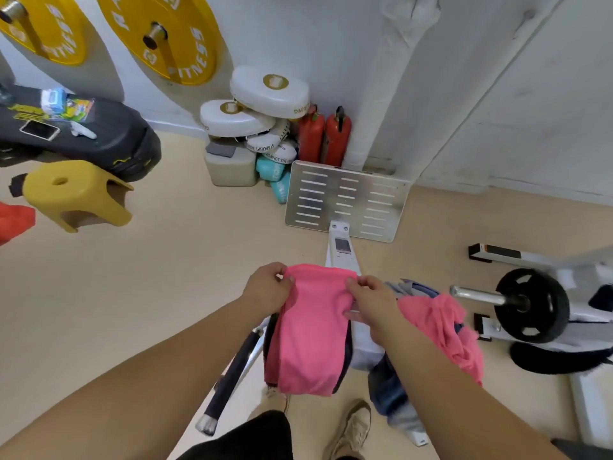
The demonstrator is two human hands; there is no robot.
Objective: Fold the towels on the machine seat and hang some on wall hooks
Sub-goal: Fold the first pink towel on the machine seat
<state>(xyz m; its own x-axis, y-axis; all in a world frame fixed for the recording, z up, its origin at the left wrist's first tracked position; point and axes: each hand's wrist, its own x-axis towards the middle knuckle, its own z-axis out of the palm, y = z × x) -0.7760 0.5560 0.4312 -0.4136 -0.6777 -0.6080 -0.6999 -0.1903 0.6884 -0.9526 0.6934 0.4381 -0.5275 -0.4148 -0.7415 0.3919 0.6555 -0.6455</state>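
Over the seat, both hands [318, 293] pinch the pink towel [311, 327], seemingly folded.

The nearer yellow weight plate [159, 34] on the wall reads "FITNESS" in white block letters along its lower rim. More letters at its top edge are cut off by the frame. The second yellow plate [43, 28], at the left edge, shows "ITNESS", with the start of the word unclear.

The top white boxing pad [270, 94] has "XING" in gold on its side wall. Its gold round emblem is too small to read. A white strap [265, 144] below it reads "STARLIGHT". A white glove [282, 156] beside it reads "AGAINGT THE W", with the rest hidden.

Yellow lettering on the black bag [109, 134] is too blurred to read, as is the sticker [342, 246] on the machine [341, 264].
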